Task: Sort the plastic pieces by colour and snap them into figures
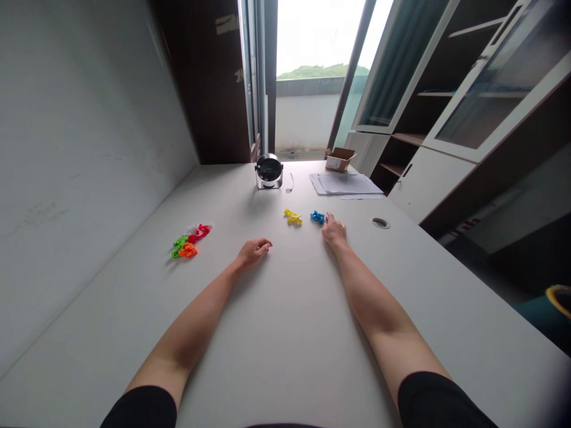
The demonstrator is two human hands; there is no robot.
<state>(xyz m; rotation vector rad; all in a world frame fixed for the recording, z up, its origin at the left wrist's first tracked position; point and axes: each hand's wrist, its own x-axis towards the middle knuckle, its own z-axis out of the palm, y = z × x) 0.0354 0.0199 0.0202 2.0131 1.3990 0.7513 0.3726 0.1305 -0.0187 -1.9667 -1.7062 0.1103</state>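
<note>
The left hand [254, 252] rests on the white desk [285, 333], palm down, its fingers loosely curled and holding nothing. The right hand [334, 232] lies further forward, also palm down, with its fingertips at the edge of a small blue plastic piece [317, 217]. At this angle and size, the fingers seem to touch the piece rather than pinch it, though I can't be sure.

Just left of the blue piece, and apart from it, lies a yellow plastic piece [293, 217]. Well to the left is a loose cluster [187, 241] of red, green, orange and clear plastic pieces, which touch or overlap one another. All of these look like small toy shapes, but their exact form is too small to make out.

Farther back on the desk stand a round black-and-chrome desk fan [269, 171], probably a fan, and a thin wire [289, 182] beside it. To the far right are a stack of papers [345, 183] and an open cardboard box [340, 159], with a round cable grommet [380, 223] set in the desktop nearer the right edge. No brand, label or writing can be read on any of them. A glass-doored cabinet [446, 119] stands on the right, and an open doorway [312, 77] lets in bright daylight at the far end.
</note>
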